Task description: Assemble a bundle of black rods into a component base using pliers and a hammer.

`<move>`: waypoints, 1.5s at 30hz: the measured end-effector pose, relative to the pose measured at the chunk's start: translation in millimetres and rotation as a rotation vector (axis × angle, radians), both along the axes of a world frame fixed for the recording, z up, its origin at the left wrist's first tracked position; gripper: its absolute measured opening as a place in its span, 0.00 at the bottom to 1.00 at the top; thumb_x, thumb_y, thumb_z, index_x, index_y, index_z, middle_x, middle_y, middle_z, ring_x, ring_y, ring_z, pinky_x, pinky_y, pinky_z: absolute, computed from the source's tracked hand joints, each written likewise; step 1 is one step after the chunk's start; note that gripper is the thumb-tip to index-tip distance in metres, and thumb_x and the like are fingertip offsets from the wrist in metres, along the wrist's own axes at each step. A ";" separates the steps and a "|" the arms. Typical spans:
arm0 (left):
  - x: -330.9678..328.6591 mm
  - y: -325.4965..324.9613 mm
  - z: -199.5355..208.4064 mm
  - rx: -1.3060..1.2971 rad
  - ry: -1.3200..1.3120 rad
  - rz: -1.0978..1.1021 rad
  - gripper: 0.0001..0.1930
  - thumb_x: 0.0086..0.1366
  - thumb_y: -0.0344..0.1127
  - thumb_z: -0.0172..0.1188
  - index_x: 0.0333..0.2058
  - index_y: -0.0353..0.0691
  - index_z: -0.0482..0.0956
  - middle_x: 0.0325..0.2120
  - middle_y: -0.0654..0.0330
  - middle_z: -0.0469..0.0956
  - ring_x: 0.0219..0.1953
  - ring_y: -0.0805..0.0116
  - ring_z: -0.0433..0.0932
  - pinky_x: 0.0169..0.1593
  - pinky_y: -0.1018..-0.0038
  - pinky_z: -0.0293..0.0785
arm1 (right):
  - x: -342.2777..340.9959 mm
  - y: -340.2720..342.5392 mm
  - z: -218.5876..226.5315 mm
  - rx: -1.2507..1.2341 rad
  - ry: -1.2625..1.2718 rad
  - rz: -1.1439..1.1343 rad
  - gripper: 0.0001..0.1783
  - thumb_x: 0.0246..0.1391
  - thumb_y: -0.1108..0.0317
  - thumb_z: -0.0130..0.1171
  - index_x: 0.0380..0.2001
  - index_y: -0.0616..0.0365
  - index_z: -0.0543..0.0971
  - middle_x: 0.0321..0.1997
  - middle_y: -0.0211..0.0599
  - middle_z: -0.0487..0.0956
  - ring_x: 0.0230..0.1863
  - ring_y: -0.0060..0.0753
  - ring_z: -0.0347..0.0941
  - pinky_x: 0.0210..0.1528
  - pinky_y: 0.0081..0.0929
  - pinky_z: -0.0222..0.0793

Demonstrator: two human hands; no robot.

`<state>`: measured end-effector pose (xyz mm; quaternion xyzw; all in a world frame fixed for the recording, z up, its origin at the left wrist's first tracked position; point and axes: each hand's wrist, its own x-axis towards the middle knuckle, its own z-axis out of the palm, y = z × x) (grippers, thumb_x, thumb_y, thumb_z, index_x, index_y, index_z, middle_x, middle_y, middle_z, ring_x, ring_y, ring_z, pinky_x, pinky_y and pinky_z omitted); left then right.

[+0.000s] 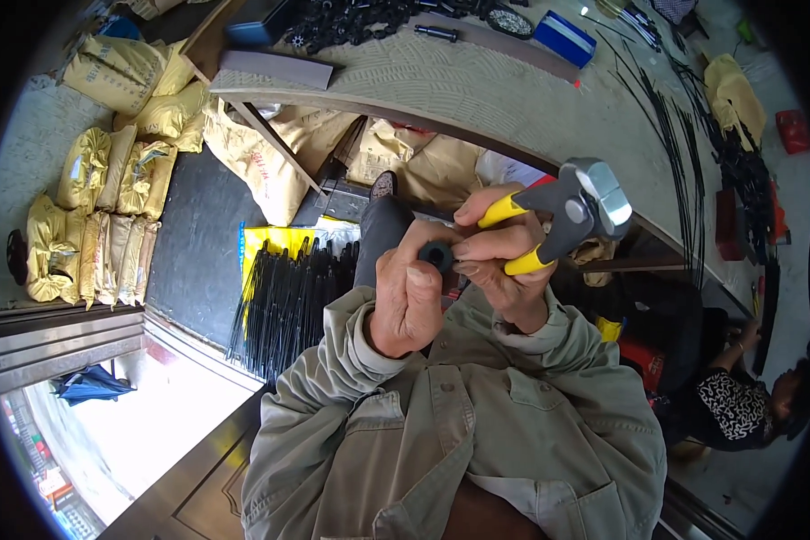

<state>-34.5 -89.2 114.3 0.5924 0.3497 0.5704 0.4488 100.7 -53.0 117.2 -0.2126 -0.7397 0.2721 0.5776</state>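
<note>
My left hand (pixel 407 297) is closed round a small black ring-shaped part (pixel 436 256), its dark hole turned up toward me. Close against it, my right hand (pixel 513 270) grips a pair of end-cutting pincers (pixel 574 212) with black and yellow handles. The pincers' silver head points up and to the right, away from the black part. The right fingertips meet the left fingers beside the ring; whether they also pinch it I cannot tell. Both hands are raised in front of my chest, short of the workbench (pixel 477 85).
Black chain-like parts (pixel 360 27) and a blue box (pixel 564 39) sit on the bench. Long thin black rods (pixel 297 297) lie bundled to my left. Yellow sacks (pixel 90 243) are stacked at far left. At right, a person in a patterned top (pixel 733 405) sits by the bench.
</note>
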 end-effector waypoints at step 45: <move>-13.8 8.3 -31.5 -0.126 -0.052 0.113 0.36 0.61 0.64 0.31 0.41 0.32 0.68 0.25 0.62 0.69 0.22 0.80 0.65 0.25 0.83 0.60 | 51.0 3.5 61.9 0.650 -1.367 -0.433 0.09 0.46 0.70 0.56 0.32 0.61 0.73 0.45 0.43 0.68 0.39 0.38 0.68 0.37 0.37 0.67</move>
